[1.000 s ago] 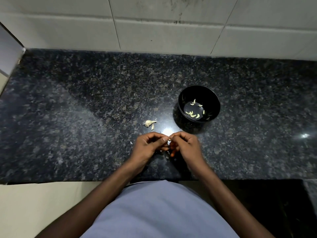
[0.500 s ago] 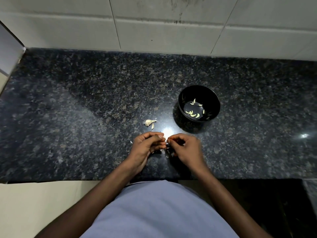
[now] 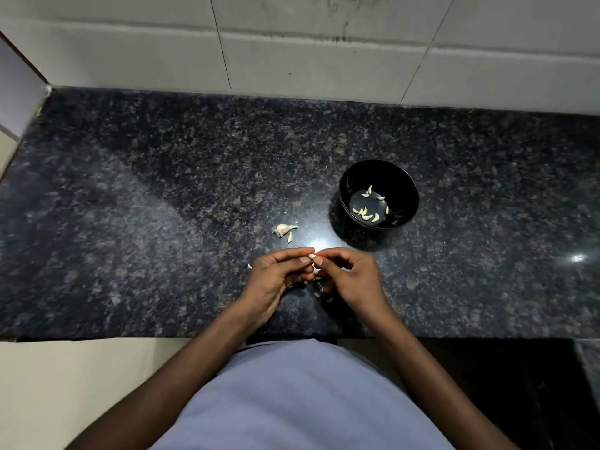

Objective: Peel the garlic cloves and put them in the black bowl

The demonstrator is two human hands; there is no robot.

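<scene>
A small pale garlic clove (image 3: pixel 312 255) is pinched between the fingertips of my left hand (image 3: pixel 276 277) and my right hand (image 3: pixel 349 276), just above the dark granite counter (image 3: pixel 162 222). The black bowl (image 3: pixel 406 186) stands up and to the right of my hands, with several peeled cloves (image 3: pixel 367 213) lying in its bottom. A piece of garlic bulb (image 3: pixel 283 229) and a single loose clove (image 3: pixel 290 237) lie on the counter just beyond my left hand. Bits of white skin (image 3: pixel 316 280) lie under my hands, partly hidden.
A white tiled wall (image 3: pixel 292 53) runs along the back of the counter. The counter's front edge (image 3: pixel 130 336) lies just below my wrists, with my blue shirt (image 3: pixel 302 401) under it. A dark area (image 3: pixel 503 384) sits at the lower right.
My hands have shifted slightly and lifted the clove to my fingertips, where it now shows between both thumbs and forefingers. The bowl and loose garlic have not moved.
</scene>
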